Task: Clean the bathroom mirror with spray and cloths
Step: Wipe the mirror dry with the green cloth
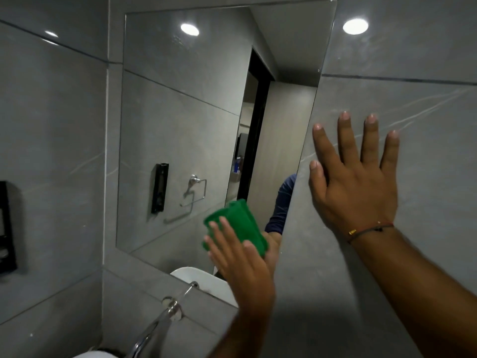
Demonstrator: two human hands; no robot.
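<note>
Mirror (pixel 185 120) lower corner: left hand (pixel 240 267) presses green cloth (pixel 240 223).

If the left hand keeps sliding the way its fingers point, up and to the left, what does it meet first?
Only more mirror glass, it seems. The left hand presses the green cloth near the mirror's lower right corner, and nothing shows on the glass along that line; the holder and towel ring there look like reflections.

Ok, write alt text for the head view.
A left hand presses a folded green cloth against the lower right of a wall mirror. The right hand rests flat, fingers spread, on the grey tiled wall beside it, above a chrome tap.
</note>
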